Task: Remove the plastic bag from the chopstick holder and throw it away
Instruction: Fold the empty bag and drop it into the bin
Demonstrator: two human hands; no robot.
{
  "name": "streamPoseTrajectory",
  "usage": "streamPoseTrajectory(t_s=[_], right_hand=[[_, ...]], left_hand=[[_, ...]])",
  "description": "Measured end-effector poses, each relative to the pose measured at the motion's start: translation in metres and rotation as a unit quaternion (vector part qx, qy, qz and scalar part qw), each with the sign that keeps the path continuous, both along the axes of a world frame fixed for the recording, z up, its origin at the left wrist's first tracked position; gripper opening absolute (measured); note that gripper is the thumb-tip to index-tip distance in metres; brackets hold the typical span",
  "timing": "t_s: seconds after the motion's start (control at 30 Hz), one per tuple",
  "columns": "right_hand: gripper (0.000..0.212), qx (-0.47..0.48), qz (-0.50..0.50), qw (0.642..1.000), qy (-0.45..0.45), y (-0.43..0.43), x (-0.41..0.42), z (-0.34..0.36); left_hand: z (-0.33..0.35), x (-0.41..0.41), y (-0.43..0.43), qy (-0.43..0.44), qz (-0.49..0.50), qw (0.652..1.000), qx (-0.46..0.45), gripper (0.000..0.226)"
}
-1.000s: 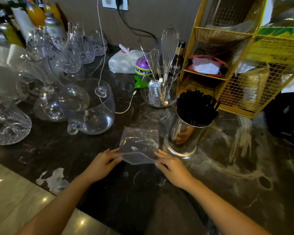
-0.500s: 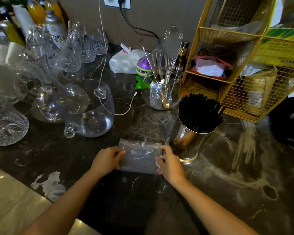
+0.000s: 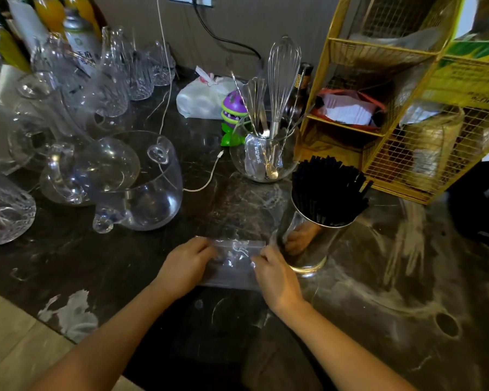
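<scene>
The small clear plastic zip bag (image 3: 233, 263) lies low over the dark marbled stone surface (image 3: 378, 306), just in front of the person, held from both sides: the left hand (image 3: 185, 266) pinches its left edge and the right hand (image 3: 275, 277) its right edge, fingers closed on the film. It is already out of the shiny steel chopstick holder (image 3: 308, 241), which stands just beside the right hand, packed with black chopsticks (image 3: 326, 190). The remaining step appears to be carrying the bag to a bin, and none is in view. The main risk is the right hand or forearm knocking the tall, top-heavy holder as the bag is gathered and lifted, spilling the chopsticks. A wide sweep to the left could strike the clear glass jug (image 3: 141, 187) nearby. The slick film may also slip from a light pinch.
</scene>
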State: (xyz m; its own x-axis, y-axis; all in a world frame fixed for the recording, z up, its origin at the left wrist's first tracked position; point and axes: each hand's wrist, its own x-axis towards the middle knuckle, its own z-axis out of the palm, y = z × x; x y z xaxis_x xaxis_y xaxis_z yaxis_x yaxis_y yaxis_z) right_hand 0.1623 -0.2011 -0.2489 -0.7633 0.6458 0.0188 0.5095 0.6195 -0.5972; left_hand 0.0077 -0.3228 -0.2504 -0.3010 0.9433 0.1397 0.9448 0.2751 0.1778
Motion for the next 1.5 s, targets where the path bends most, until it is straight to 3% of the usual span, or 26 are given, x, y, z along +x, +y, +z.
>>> streamPoseTrajectory(t_s=[0.03, 0.07, 0.2, 0.3, 0.43, 0.5, 0.63, 0.8, 0.9, 1.17, 1.37, 1.5], right_hand=[[0.02, 0.012, 0.005, 1.0, 0.027, 0.002, -0.001, -0.001], [0.015, -0.002, 0.044, 0.999, 0.018, -0.001, -0.002, 0.002], [0.014, 0.088, 0.192, 0.977, -0.042, -0.006, 0.006, -0.013], [0.027, 0.164, 0.231, 0.958, -0.042, -0.01, 0.013, -0.004], [0.039, 0.205, 0.224, 0.951, -0.065, -0.009, 0.01, -0.011], [0.039, 0.224, 0.21, 0.95, -0.059, -0.007, 0.008, -0.012], [0.038, 0.151, 0.183, 0.97, -0.043, -0.003, 0.008, -0.008], [0.019, -0.043, 0.128, 0.991, -0.011, 0.005, 0.007, 0.013], [0.012, -0.08, 0.091, 0.992, 0.02, 0.007, 0.004, 0.014], [0.013, -0.059, 0.047, 0.997, -0.008, 0.01, -0.004, 0.007], [0.029, -0.043, 0.036, 0.997, -0.052, 0.007, -0.008, 0.011], [0.031, -0.033, 0.053, 0.994, -0.088, 0.005, -0.009, 0.015]], left_hand=[[0.001, 0.001, 0.0, 0.005, -0.029, 0.999, -0.016, 0.035], [0.002, 0.001, -0.001, 0.01, -0.053, 0.998, -0.032, 0.036], [0.009, 0.004, -0.006, 0.013, -0.105, 0.992, -0.068, 0.028], [0.013, 0.006, -0.009, 0.053, -0.127, 0.986, -0.096, 0.04], [0.013, 0.015, -0.007, 0.089, -0.153, 0.979, -0.105, 0.028], [0.012, 0.017, -0.006, 0.094, -0.142, 0.978, -0.122, 0.042], [0.026, 0.019, -0.003, 0.009, -0.079, 0.985, -0.152, 0.029], [0.041, 0.008, 0.001, -0.112, -0.043, 0.98, -0.157, 0.021], [0.044, 0.001, 0.007, -0.173, -0.027, 0.974, -0.143, 0.02], [0.038, -0.012, 0.019, -0.179, 0.01, 0.959, -0.22, 0.025], [0.037, -0.016, 0.022, -0.19, 0.004, 0.957, -0.219, 0.008], [0.037, -0.017, 0.025, -0.21, 0.008, 0.951, -0.226, 0.033]])
